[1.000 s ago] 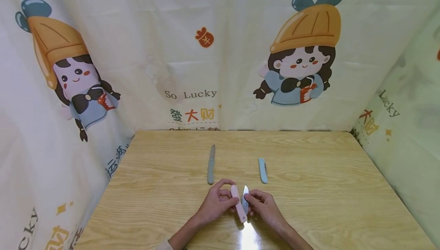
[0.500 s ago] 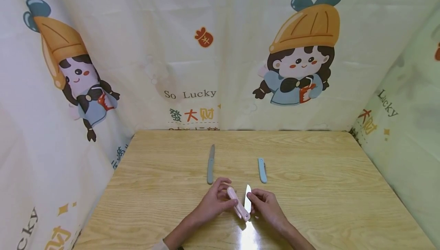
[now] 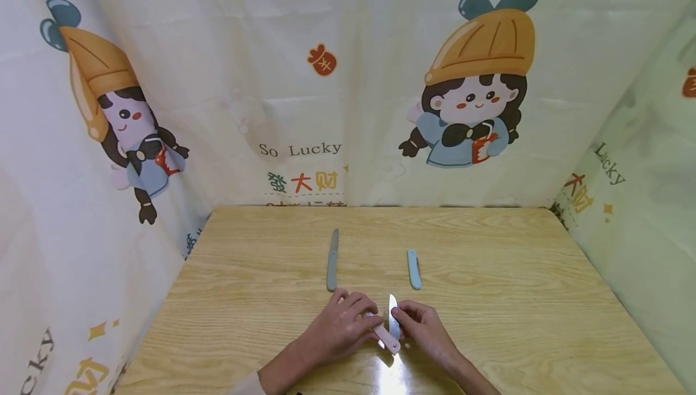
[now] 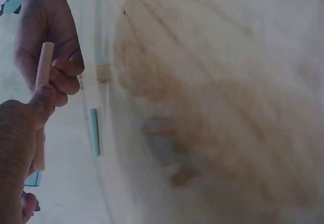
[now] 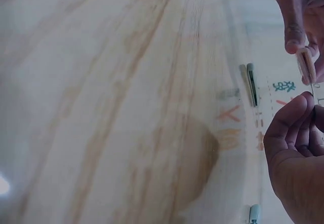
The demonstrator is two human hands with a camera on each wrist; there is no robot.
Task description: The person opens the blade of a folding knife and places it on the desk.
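A pink-handled folding knife (image 3: 389, 341) is held between both hands, low over the front middle of the table. My left hand (image 3: 338, 330) grips the handle, covering its far end. With thumb and fingers, my right hand (image 3: 426, 330) pinches the shiny blade (image 3: 394, 319), which stands out from the handle at an angle. In the left wrist view the pink handle (image 4: 44, 64) crosses in front of the right palm. The right wrist view shows the handle (image 5: 306, 64) edge-on, with the blade's thin edge running into the right fingertips.
A grey knife (image 3: 332, 269) with its blade out lies beyond the left hand. Farther right lies a light blue folding knife (image 3: 415, 270), folded. The wooden table (image 3: 505, 274) ends at printed curtains (image 3: 380, 111) behind and at both sides.
The pink handle has swung to a wider angle from the blade, and its pivot end has shifted slightly right. My left fingers have moved over the handle's far end; the right hand keeps its pinch.
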